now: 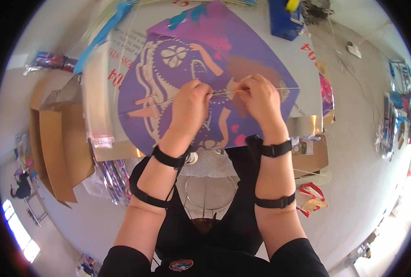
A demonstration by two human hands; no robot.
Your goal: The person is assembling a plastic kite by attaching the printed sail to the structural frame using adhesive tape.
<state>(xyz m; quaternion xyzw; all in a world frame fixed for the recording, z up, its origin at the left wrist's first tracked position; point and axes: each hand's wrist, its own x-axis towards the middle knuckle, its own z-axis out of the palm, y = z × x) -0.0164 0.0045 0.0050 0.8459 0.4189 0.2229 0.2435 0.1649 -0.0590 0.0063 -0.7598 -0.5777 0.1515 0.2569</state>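
A purple kite sheet [261, 53], printed with a figure in a patterned dress, lies spread on the worktable in front of me. A thin white line [286, 88], a rod or a cord, runs across it from side to side. My left hand [190, 104] is closed in a pinch on this line near the sheet's middle. A short gap to the right, my right hand [262, 98] pinches the same line between thumb and fingers. Between the two hands the thin line shows over the print. The exact fingertip contact is too small to make out.
Bundled pale strips [98, 97] lie along the table's left side, with a blue ribbon [105, 32] beyond. A blue box [285, 21] stands at the far right. An open cardboard box [69, 143] is left of the table; a red-and-white bag [312, 198] lies at lower right.
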